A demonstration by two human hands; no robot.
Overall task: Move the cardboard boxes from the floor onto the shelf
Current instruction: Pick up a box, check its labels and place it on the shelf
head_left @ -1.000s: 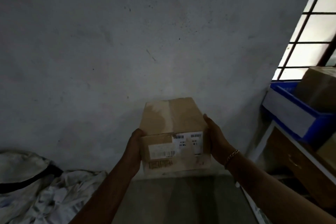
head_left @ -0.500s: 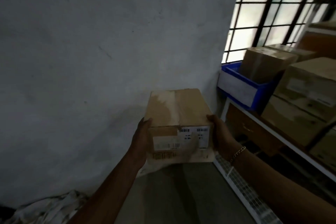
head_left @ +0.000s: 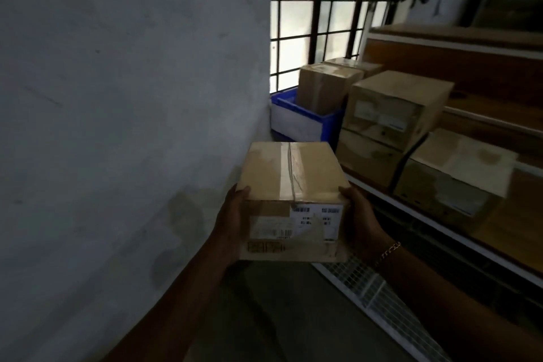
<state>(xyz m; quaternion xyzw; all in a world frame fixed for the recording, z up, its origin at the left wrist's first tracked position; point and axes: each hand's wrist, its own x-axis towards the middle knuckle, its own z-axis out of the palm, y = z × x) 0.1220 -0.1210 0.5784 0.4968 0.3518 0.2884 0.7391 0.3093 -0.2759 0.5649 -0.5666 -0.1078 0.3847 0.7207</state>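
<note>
Dim storeroom, grey wall | shelf (head_left: 440,232) with stacked boxes has swung into view at right | left hand (head_left: 232,223) and right hand (head_left: 357,220), fingers pressed to opposite sides, hold a taped box (head_left: 291,200) left of shelf | placing likely next

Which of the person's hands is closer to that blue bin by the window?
The right hand: it holds the carried box's side facing the blue bin. The left hand holds the far side, by the wall.

White-edged shelf (head_left: 458,239) with stacked cardboard boxes (head_left: 393,114) beside a blue bin (head_left: 305,123)
</note>
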